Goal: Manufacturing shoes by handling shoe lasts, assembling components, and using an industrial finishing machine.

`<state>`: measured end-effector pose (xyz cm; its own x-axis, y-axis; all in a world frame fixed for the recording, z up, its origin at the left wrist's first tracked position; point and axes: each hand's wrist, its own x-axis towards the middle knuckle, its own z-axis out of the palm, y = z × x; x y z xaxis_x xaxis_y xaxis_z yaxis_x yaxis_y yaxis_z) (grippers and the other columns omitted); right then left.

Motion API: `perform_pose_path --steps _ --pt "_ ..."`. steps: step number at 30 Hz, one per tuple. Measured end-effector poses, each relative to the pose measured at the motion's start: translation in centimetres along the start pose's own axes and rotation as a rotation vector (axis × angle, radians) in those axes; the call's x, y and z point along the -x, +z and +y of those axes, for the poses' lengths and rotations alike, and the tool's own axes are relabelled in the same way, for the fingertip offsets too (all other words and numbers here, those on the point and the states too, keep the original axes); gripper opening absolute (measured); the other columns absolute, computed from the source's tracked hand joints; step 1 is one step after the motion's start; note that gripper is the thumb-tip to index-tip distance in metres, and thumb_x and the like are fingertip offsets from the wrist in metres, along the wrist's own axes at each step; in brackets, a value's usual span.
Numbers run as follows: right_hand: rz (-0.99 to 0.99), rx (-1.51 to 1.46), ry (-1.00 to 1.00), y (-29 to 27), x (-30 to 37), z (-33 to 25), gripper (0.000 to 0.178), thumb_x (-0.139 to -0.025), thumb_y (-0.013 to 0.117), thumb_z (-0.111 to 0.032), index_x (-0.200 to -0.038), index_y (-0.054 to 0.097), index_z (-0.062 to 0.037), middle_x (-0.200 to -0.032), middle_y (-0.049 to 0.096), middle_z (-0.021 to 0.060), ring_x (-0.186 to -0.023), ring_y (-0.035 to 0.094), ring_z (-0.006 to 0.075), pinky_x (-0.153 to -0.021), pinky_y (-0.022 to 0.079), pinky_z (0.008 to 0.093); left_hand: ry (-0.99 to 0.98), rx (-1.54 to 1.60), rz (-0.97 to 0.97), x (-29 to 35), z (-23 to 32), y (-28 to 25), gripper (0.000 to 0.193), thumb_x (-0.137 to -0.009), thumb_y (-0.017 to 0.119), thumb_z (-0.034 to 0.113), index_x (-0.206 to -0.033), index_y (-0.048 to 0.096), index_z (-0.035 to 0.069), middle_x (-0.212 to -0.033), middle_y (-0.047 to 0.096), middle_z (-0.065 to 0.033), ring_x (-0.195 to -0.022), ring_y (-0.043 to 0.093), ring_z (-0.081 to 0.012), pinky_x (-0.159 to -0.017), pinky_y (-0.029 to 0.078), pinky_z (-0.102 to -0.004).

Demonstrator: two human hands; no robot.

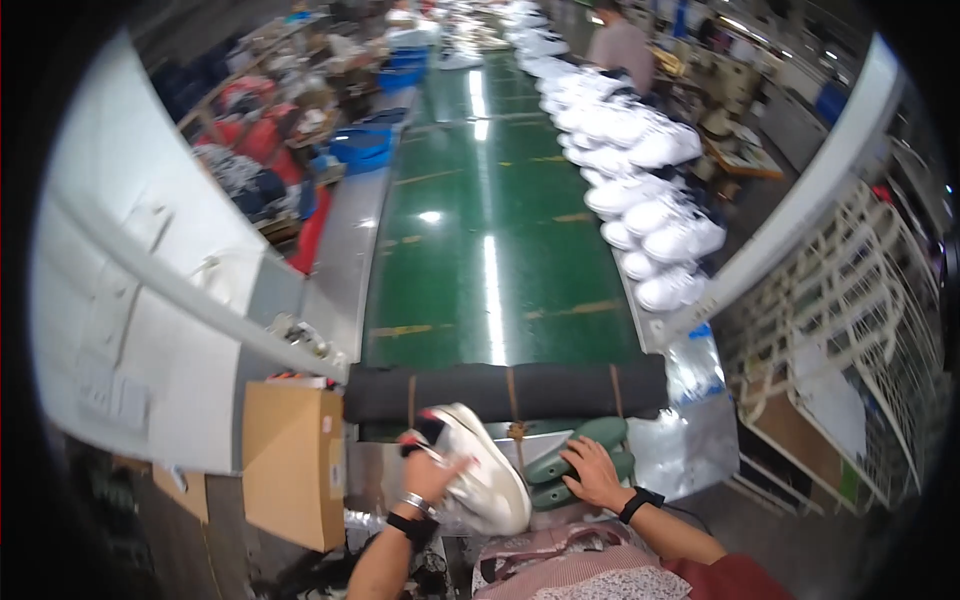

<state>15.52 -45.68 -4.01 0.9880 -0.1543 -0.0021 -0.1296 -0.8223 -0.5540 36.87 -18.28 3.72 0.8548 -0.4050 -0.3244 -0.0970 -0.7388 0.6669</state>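
Observation:
A white shoe (490,485) with black and red at one end tilts over the near end of the conveyor. My left hand (432,478) grips its left side, the thumb lying across the white upper. To its right, my right hand (595,470) has its fingers curled over a pair of dark green shoe lasts (552,468), which lie side by side at the belt's near edge. The palm hides part of them. Both wrists wear dark bands, and a silvery band or watch also shows on the left.
A green conveyor belt (430,270) runs away from me, its near end a black roller (500,388). Many white shoes (660,220) line its right side. An open cardboard box (290,460) stands at left, a white wire rack (830,380) at right. Farther off is another person (622,50).

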Motion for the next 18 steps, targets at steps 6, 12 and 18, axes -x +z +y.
perform_pose_path --steps 6,12,18 --pt "0.291 -0.329 0.868 2.4 5.4 -4.8 0.082 -0.081 0.077 -0.042 -0.139 0.042 0.004 -0.138 0.048 0.028 -0.126 0.051 0.0427 -0.103 0.045 0.0472 0.211 0.024 0.291 -18.8 -8.3 -11.3 0.046 -0.095 0.068 0.042 -0.103 0.071 -0.004 -0.092 0.073 -0.0105 -0.073 0.063 -0.0142 -0.066 0.054 -0.0383" --pt "0.116 -0.698 1.136 7.4 5.8 -4.4 0.13 -0.081 0.067 -0.071 -0.147 0.006 0.0239 -0.149 0.034 0.0429 -0.139 0.043 0.045 -0.113 0.041 0.0407 -0.083 0.2 0.303 -27.3 -3.6 -7.1 0.068 -0.091 0.073 0.044 -0.134 0.056 -0.005 -0.119 0.069 -0.0172 -0.096 0.07 -0.0267 -0.084 0.055 -0.0365" --pt "0.275 -0.594 1.234 6.0 5.0 -7.1 0.13 -0.073 0.077 -0.058 -0.148 0.005 0.0196 -0.095 0.066 0.0335 -0.08 0.069 0.0439 -0.067 0.057 0.0495 0.399 0.302 -0.362 -13.7 -1.2 15.2 0.069 -0.098 0.067 0.035 -0.146 0.042 -0.008 -0.143 0.051 -0.0257 -0.128 0.052 -0.0363 -0.11 0.04 -0.0432"
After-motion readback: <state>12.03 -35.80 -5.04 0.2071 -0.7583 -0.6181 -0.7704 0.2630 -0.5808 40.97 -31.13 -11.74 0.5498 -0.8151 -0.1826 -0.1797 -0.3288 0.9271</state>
